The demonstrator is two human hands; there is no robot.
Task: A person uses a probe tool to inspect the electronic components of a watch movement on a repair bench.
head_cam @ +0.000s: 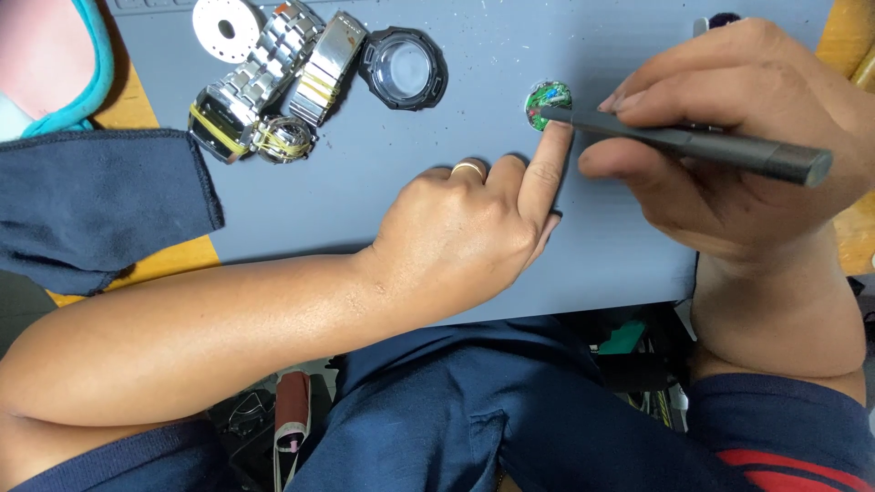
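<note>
Hands: 2 (pixel 465 228) (pixel 729 137) | tool: 1 (pixel 702 146) | circuit disc: 1 (pixel 547 95) | watches: 2 (pixel 273 82)

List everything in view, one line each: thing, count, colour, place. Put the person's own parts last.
round circuit board: one, green, on the mat under the tool tip
pen-shaped tool: one, dark grey, in the right hand
work mat: one, grey-blue, across the table
watch case: one, black, mat top centre
metal watch bands: two, silver with yellow, mat upper left
round disc: one, white, mat top left
cloth: one, dark blue, left edge
left hand: forefinger beside the board
right hand: gripping the tool
</note>
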